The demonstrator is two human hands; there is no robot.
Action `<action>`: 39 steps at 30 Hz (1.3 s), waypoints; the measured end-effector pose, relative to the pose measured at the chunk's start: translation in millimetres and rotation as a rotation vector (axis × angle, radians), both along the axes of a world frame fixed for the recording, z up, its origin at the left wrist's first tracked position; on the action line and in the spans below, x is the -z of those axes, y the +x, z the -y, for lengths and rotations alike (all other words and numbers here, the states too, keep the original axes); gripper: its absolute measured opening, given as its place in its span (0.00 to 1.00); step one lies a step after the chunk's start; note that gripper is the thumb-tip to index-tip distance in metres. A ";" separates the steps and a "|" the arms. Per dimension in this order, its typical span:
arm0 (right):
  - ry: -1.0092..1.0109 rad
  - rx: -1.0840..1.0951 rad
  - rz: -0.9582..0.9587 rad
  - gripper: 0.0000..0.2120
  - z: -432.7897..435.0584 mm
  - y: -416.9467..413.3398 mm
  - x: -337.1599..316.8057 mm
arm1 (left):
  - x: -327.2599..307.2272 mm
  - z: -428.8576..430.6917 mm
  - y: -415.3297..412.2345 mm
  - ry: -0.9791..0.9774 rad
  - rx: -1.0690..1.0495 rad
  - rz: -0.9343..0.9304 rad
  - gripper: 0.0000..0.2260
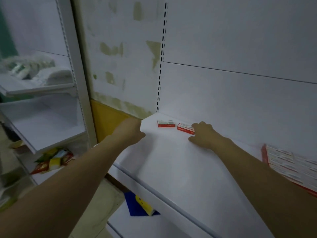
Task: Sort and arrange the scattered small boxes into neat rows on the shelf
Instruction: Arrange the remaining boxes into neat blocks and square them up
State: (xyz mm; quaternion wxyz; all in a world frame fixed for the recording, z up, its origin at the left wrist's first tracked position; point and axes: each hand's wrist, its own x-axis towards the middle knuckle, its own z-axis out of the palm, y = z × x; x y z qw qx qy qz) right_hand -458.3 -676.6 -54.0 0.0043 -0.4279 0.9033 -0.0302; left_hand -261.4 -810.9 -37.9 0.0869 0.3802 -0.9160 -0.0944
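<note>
Two small red-and-white boxes lie near the back left corner of the white shelf (pixel 171 169). The left box (pixel 166 123) lies flat and square to the back panel, with no hand on it. The right box (pixel 185 127) sits slightly askew; the curled fingers of my right hand (pixel 205 135) hold its right end, and the thumb lies on the shelf in front. My left hand (pixel 131 130) grips the shelf's left edge, thumb on top, fingers hidden below the board.
A larger red-and-white printed carton (pixel 291 164) lies at the shelf's right edge. A blue-and-yellow item (pixel 141 206) rests on the shelf below. The neighbouring unit to the left holds colourful packets (pixel 53 160) and blurred white packs (pixel 34 69).
</note>
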 end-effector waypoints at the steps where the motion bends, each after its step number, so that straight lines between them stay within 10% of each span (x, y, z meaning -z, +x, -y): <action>1: 0.002 0.011 0.001 0.24 5.1 -3.8 3.4 | 1.3 4.2 -2.3 0.000 0.009 -0.007 0.18; 22: -0.243 0.011 -0.030 0.10 -82.0 -29.7 -11.9 | 7.8 -56.3 -81.1 0.128 0.294 -0.161 0.22; 39: -0.762 0.202 -0.099 0.20 -245.6 -49.0 -3.2 | 10.9 -232.0 -198.2 0.325 0.693 -0.608 0.14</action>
